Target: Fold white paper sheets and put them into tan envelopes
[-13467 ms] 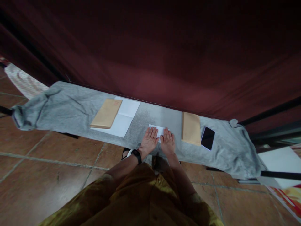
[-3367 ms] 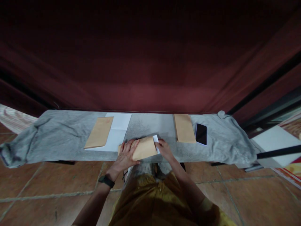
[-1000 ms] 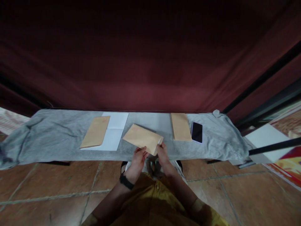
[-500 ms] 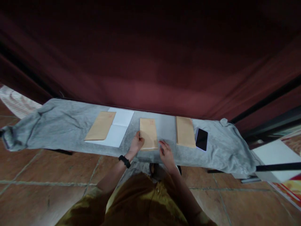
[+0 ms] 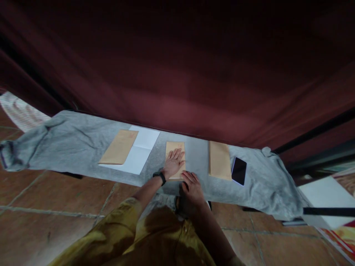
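A brown paper envelope [image 5: 171, 146] lies on the grey cloth in front of me, partly covered by my hands. My left hand [image 5: 173, 162] rests flat across its middle with the fingers spread. At the envelope's lower right corner, my right hand [image 5: 192, 185] has its fingers stretched out, the tips touching the edge. To the left, another brown envelope [image 5: 119, 147] lies over a creased white sheet of paper [image 5: 142, 151]. On the right is a stack of brown envelopes [image 5: 220, 160].
A phone [image 5: 239, 170] with a dark screen lies right of the stack. Grey cloth [image 5: 74, 144] covers the long narrow table. A dark red curtain [image 5: 177, 107] hangs along the far edge. Tiled floor [image 5: 55, 199] shows on the near side.
My left hand has moved from the envelope's left edge onto its middle and spread flat. My right hand has shifted left onto the lower right corner, fingers straighter.
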### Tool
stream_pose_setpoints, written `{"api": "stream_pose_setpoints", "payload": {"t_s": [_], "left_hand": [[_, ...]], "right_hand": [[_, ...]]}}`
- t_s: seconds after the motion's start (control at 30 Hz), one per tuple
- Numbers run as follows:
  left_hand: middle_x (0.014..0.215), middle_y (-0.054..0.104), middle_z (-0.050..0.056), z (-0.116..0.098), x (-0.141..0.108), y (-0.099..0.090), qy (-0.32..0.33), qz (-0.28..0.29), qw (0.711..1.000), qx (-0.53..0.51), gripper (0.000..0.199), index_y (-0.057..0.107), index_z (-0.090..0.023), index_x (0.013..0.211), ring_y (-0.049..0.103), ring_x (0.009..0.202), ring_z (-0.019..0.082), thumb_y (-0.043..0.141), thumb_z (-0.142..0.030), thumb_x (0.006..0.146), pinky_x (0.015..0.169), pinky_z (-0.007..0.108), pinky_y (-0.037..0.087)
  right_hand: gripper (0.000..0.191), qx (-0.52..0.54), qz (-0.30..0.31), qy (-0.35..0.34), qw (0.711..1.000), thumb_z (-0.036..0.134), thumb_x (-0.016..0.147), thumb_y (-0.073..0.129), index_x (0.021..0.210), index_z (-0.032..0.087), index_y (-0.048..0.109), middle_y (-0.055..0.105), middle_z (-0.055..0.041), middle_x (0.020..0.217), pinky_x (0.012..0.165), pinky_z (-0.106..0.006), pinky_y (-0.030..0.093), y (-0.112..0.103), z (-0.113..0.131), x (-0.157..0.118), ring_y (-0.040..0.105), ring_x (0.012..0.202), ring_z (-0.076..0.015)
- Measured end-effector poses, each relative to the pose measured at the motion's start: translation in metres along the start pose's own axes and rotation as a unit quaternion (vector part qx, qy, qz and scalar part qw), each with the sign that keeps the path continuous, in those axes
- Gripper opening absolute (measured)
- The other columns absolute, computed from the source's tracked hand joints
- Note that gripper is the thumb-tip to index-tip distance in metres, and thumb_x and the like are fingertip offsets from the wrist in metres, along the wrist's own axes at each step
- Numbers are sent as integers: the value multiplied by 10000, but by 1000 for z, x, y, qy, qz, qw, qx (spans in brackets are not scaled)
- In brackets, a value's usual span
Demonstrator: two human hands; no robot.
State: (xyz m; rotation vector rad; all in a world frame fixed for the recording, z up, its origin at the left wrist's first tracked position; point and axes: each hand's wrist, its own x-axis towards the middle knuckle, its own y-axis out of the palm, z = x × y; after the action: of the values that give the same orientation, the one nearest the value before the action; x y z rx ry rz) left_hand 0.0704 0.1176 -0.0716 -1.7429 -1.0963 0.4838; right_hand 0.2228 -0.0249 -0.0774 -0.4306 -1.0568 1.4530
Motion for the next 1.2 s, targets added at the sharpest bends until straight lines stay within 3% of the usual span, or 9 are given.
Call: {"api": "stream_pose_setpoints", "payload": {"t_s": [0.17,0.33,0.53,0.83,0.97,1.07,1.2], "left_hand": [[1668,379,115,10,6,4,28,20,999,-11,573,431,-185,1569,272,1576,259,381,-396,1039,1302,484,111],[1662,389,109,10,-12,1,45,36,996,-70,574,459,-169,1551,279,1575,225,377,-390,1028,1305,423,100],[1637,441,57,14,-27,-1,62,48,989,-125,524,519,-244,1508,317,1558,185,445,-418,1019,1303,386,127],[1650,419,87,28,27,-3,57,29,998,-3,569,453,-231,1560,278,1573,238,400,-448,1037,1299,459,103],[1643,437,54,28,47,-2,53,23,998,32,580,433,-262,1575,241,1585,234,411,-441,1024,1300,455,97],[1646,433,41,28,50,-3,58,25,997,36,574,437,-272,1573,232,1588,227,412,-424,1020,1300,447,87],[1651,416,91,26,37,-4,74,51,996,8,582,439,-201,1569,269,1575,220,393,-405,1026,1297,420,94]], "right_hand": [[466,10,-5,0,1000,160,959,521,1409,233,622,645,-72,1459,1248,-497,348,1,-1,0,566,1375,-227],[460,12,-8,0,1000,179,973,508,1418,226,612,645,-79,1457,1249,-501,346,2,-1,-1,568,1370,-228],[445,5,-7,0,1000,203,992,494,1418,243,615,650,-70,1452,1253,-501,343,4,-2,-2,569,1371,-228],[481,16,-6,-5,1000,174,971,505,1439,255,581,629,-85,1474,1233,-520,366,-1,2,-1,560,1389,-235],[465,12,-5,-2,1000,180,975,496,1425,250,594,650,-80,1448,1224,-507,382,-1,2,-1,568,1381,-231],[456,14,-5,-3,1000,187,980,492,1421,240,598,646,-79,1453,1235,-501,366,-1,2,-1,559,1388,-233],[458,18,-4,-7,1000,201,987,482,1428,247,593,627,-71,1477,1247,-491,351,-1,0,-1,551,1394,-230]]}}
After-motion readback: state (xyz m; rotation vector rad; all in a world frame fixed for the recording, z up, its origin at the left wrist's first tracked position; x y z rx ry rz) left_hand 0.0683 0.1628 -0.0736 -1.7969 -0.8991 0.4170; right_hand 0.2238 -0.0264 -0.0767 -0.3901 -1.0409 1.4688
